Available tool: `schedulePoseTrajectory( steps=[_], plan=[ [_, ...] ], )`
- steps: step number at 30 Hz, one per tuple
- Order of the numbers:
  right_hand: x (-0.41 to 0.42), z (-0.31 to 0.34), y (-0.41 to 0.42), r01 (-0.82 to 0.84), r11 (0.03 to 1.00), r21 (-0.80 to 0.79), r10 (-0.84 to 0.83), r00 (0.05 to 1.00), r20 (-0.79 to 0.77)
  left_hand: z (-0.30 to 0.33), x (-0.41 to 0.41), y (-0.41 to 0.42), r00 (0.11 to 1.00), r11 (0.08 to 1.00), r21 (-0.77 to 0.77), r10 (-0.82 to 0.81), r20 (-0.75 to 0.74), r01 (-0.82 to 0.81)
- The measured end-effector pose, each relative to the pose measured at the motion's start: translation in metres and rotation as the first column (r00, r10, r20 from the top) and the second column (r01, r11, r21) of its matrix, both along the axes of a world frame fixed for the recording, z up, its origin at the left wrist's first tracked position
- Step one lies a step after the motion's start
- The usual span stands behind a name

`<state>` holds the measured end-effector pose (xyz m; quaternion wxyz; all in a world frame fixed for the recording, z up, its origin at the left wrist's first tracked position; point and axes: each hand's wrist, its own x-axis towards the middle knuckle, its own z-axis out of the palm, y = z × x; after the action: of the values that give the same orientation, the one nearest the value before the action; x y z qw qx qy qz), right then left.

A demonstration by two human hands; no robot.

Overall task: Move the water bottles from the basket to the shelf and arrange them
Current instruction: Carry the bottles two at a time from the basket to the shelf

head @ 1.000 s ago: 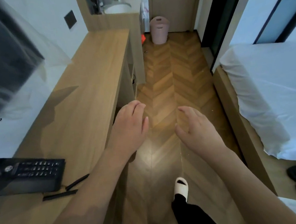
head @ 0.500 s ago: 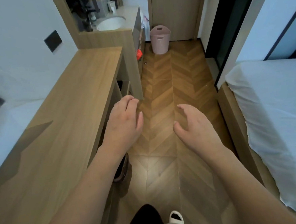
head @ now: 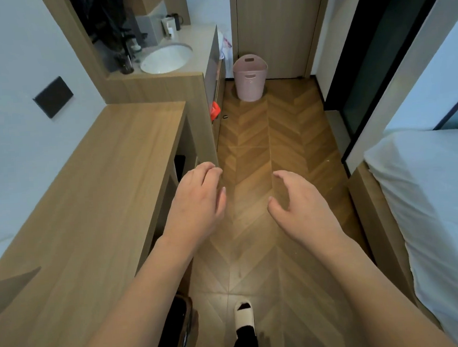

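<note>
A pink plastic basket [head: 250, 77] stands on the wooden floor at the far end of the passage, in front of a closed door. Its inside is hidden from here and no water bottle shows. My left hand [head: 197, 202] and my right hand [head: 301, 209] are both held out in front of me above the floor, far short of the basket. Their fingers are loosely curled and hold nothing. A long wooden shelf [head: 94, 199] runs along the left wall beside my left arm.
Beyond the shelf is a counter with a white sink [head: 166, 58] and cups. A bed [head: 436, 207] with white sheets fills the right side. A dark doorway [head: 371, 55] opens at the right. My slippered foot [head: 243, 312] is on the herringbone floor.
I have walked forward down the passage: the basket and sink are nearer and larger, and the black telephone on the shelf has dropped out of view. Both hands stay empty.
</note>
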<state>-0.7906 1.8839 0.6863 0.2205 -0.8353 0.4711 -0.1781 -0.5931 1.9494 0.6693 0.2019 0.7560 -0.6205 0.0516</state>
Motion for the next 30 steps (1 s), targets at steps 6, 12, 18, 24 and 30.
schedulePoseTrajectory(
  steps=[6,12,18,24,30],
  plan=[
    [0.046,0.002,-0.099,0.033,0.999,0.022,-0.033,0.999,-0.024,0.006,0.056,-0.110,0.999,1.000,0.004,-0.030,-0.029,0.030],
    [0.067,-0.001,-0.194,0.084,0.995,0.058,-0.083,0.996,-0.029,0.004,0.083,-0.211,0.997,0.998,0.015,-0.067,-0.036,0.068],
    [0.094,-0.020,-0.316,0.107,0.993,0.057,-0.106,0.994,-0.014,-0.007,0.113,-0.338,0.995,0.995,-0.007,-0.103,0.000,0.103],
    [0.116,-0.018,-0.440,0.106,0.991,0.079,-0.107,0.994,0.009,0.003,0.134,-0.464,0.989,0.989,-0.002,-0.145,0.022,0.146],
    [0.137,-0.009,-0.560,0.098,0.992,0.080,-0.099,0.995,0.011,0.012,0.153,-0.591,0.990,0.990,0.017,-0.141,-0.001,0.141]
  ],
)
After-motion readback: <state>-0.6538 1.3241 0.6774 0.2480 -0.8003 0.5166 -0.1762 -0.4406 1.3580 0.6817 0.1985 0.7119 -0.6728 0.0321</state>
